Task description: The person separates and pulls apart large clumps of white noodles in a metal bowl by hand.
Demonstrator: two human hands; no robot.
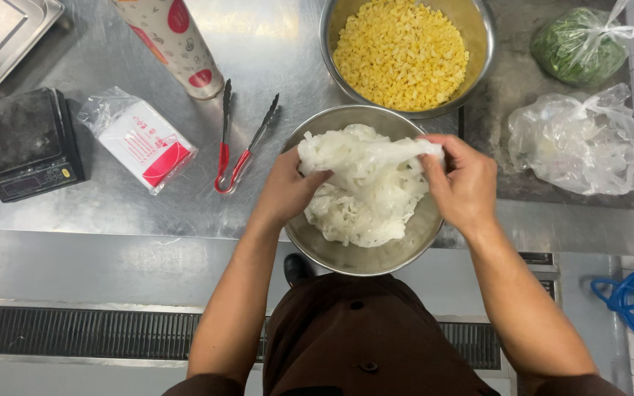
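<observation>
1. Steel counter (280, 59): brushed metal, dull sheen.
2. Near bowl (376, 257): smooth polished metal.
3. Noodles (365, 187): white, wet, glossy.
4. Tongs (240, 139): dark metal, red plastic-coated grips.
5. Bags (577, 139): thin, crinkled clear plastic.

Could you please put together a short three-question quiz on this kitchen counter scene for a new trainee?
1. True or false: both hands grip the white noodles over the near steel bowl.
2. What fills the far steel bowl? A) yellow kernels B) green leaves C) red sauce
3. Which tool lies on the counter just left of the near bowl?

Key
1. True: the left hand and right hand each hold the noodle mass.
2. A, yellow kernels.
3. The red-handled tongs, lying untouched.
</observation>
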